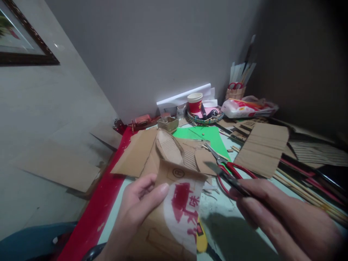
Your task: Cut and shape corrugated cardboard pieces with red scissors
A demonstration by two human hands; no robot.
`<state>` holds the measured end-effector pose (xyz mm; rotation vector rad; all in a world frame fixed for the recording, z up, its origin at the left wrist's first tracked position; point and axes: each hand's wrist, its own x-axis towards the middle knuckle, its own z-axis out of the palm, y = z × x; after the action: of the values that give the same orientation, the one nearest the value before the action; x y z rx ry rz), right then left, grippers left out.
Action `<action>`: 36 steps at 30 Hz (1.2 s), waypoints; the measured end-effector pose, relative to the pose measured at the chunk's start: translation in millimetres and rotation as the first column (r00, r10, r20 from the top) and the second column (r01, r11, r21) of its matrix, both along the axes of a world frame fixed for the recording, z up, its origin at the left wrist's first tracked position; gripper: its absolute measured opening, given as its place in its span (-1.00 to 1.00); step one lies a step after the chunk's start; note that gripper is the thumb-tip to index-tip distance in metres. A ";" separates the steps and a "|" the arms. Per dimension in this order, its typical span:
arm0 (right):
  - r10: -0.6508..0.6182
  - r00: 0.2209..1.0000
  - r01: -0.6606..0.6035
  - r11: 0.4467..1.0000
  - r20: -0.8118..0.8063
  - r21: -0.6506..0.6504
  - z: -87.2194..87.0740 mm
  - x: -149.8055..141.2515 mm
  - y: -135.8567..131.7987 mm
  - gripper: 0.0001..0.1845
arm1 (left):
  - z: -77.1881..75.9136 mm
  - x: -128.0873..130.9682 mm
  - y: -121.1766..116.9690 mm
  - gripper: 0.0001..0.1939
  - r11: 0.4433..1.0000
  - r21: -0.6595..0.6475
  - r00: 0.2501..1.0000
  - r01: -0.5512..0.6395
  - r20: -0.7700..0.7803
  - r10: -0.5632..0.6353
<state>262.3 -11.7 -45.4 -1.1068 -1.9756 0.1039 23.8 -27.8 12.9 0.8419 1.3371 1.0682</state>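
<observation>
My left hand [138, 203] pinches a piece of brown cardboard [154, 221] by its left edge, thumb on the front. The piece carries a white patch with red print, and a dark outline is drawn low on it. Closed around a slim black craft knife [231, 183] is my right hand [274, 214]; the grey blade, slightly blurred, points left, apart from the cardboard's upper right corner. Behind the knife lie red-handled scissors [231, 166], blades parted. A yellow utility knife [201, 237] shows partly behind the cardboard's right edge.
Cut cardboard pieces [262, 148] and a green sheet [217, 139] cover parts of the table [228, 206]. Thin wooden sticks [301, 192] lie at right. Farther back stand a red paper cup [195, 103] in a round tray, a wrapped packet [247, 107] and a stick holder [235, 92].
</observation>
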 end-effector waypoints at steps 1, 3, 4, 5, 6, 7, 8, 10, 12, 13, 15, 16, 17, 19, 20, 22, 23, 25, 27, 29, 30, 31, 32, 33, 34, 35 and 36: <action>0.079 0.997 -0.079 0.997 0.013 0.003 -1.7 2.1 -1.6 -0.77 | -0.5 0.6 0.2 -0.61 1.000 0.000 1.000 -0.010 -0.014 0.010; 0.242 0.968 -0.243 0.970 0.070 -0.001 -3.1 5.1 -4.1 -0.60 | -1.5 2.7 0.3 -0.61 0.999 0.021 0.999 -0.045 -0.026 0.046; 0.291 0.951 -0.293 0.956 0.106 0.002 -3.2 5.9 -4.7 -0.53 | -1.8 4.2 0.1 -0.64 0.997 0.036 0.997 -0.067 -0.028 0.068; 0.306 0.942 -0.310 0.951 0.142 0.007 -3.2 6.2 -4.8 -0.47 | -2.0 6.0 -0.3 -0.68 0.995 0.050 0.996 -0.089 -0.025 0.091; 0.294 0.940 -0.301 0.954 0.173 0.013 -3.2 6.1 -4.5 -0.43 | -2.1 8.0 -0.9 -0.72 0.992 0.062 0.993 -0.110 -0.024 0.112; 0.275 0.941 -0.286 0.958 0.199 0.029 -3.4 5.8 -4.1 -0.40 | -1.9 10.0 -1.6 -0.76 0.990 0.072 0.991 -0.124 -0.031 0.126; 0.253 0.942 -0.269 0.962 0.220 0.049 -3.8 5.4 -3.6 -0.37 | -1.7 11.8 -2.4 -0.79 0.988 0.081 0.990 -0.130 -0.052 0.134; 0.224 0.940 -0.251 0.965 0.257 0.075 -5.6 5.1 -2.9 -0.33 | -1.1 14.8 -4.1 -0.84 0.987 0.082 0.982 -0.137 -0.117 0.146; 0.214 0.936 -0.244 0.967 0.280 0.078 -8.4 5.4 -2.7 -0.30 | -1.0 16.7 -5.8 -0.85 0.987 0.080 0.971 -0.141 -0.182 0.153; 0.211 0.935 -0.242 0.967 0.286 0.076 -10.0 5.8 -2.8 -0.28 | -1.2 17.3 -6.5 -0.84 0.986 0.083 0.968 -0.144 -0.195 0.157; 0.206 0.935 -0.236 0.969 0.290 0.074 -12.8 6.8 -3.2 -0.25 | -2.2 18.0 -7.9 -0.84 0.982 0.118 0.963 -0.148 -0.208 0.170; 0.203 0.935 -0.232 0.970 0.291 0.069 -13.9 7.2 -3.4 -0.24 | -2.8 18.3 -8.4 -0.85 0.978 0.142 0.959 -0.151 -0.221 0.180; 0.203 0.934 -0.230 0.972 0.295 0.058 -14.7 7.4 -3.5 -0.24 | -3.4 18.5 -8.8 -0.87 0.975 0.163 0.953 -0.154 -0.236 0.190; 0.205 0.929 -0.226 0.973 0.310 0.035 -15.4 7.4 -3.5 -0.25 | -4.1 19.2 -9.4 -0.87 0.970 0.190 0.942 -0.152 -0.268 0.200; 0.201 0.927 -0.222 0.975 0.316 0.032 -15.4 7.0 -3.4 -0.25 | -4.1 19.6 -9.5 -0.86 0.971 0.190 0.941 -0.145 -0.278 0.195; 0.182 0.928 -0.209 0.977 0.326 0.051 -14.9 5.8 -3.1 -0.27 | -3.6 20.7 -9.8 -0.85 0.973 0.188 0.940 -0.135 -0.286 0.185; 0.172 0.928 -0.205 0.977 0.330 0.067 -14.5 5.1 -3.1 -0.27 | -3.2 21.2 -9.9 -0.85 0.972 0.187 0.938 -0.139 -0.291 0.190; 0.165 0.929 -0.206 0.974 0.330 0.094 -13.8 4.0 -3.2 -0.27 | -2.0 21.9 -10.3 -0.85 0.970 0.181 0.927 -0.159 -0.309 0.210; 0.165 0.930 -0.211 0.972 0.329 0.107 -12.8 3.6 -4.1 -0.28 | -0.7 22.1 -10.6 -0.84 0.974 0.158 0.925 -0.162 -0.319 0.206; 0.152 0.931 -0.202 0.972 0.332 0.120 -11.8 3.9 -5.4 -0.29 | 0.5 21.9 -10.6 -0.82 0.981 0.119 0.936 -0.153 -0.302 0.183; 0.140 0.930 -0.190 0.974 0.341 0.120 -11.4 4.3 -6.1 -0.30 | 1.0 21.8 -10.5 -0.81 0.983 0.100 0.941 -0.153 -0.290 0.176; 0.131 0.927 -0.184 0.976 0.352 0.119 -11.2 4.8 -6.5 -0.31 | 1.5 21.7 -10.3 -0.80 0.984 0.086 0.944 -0.157 -0.279 0.175; 0.131 0.922 -0.184 0.976 0.364 0.114 -11.1 5.3 -6.7 -0.32 | 1.8 21.7 -10.1 -0.80 0.983 0.077 0.944 -0.167 -0.276 0.182; 0.132 0.919 -0.184 0.977 0.371 0.109 -11.3 5.8 -6.6 -0.32 | 1.9 21.7 -9.7 -0.80 0.981 0.075 0.941 -0.178 -0.278 0.192; 0.135 0.916 -0.186 0.977 0.379 0.102 -11.6 6.1 -6.2 -0.31 | 1.9 21.7 -9.4 -0.81 0.980 0.080 0.937 -0.184 -0.286 0.199; 0.135 0.913 -0.186 0.978 0.384 0.099 -12.0 6.4 -5.8 -0.30 | 1.5 21.6 -9.0 -0.81 0.978 0.086 0.934 -0.189 -0.292 0.206; 0.131 0.912 -0.184 0.978 0.388 0.103 -12.2 6.3 -5.2 -0.28 | 1.0 21.4 -8.6 -0.83 0.978 0.091 0.932 -0.189 -0.295 0.208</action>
<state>268.6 -16.9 -57.6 -0.9260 -2.3778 -0.1738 45.3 -36.3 13.9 0.9601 1.6839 1.1751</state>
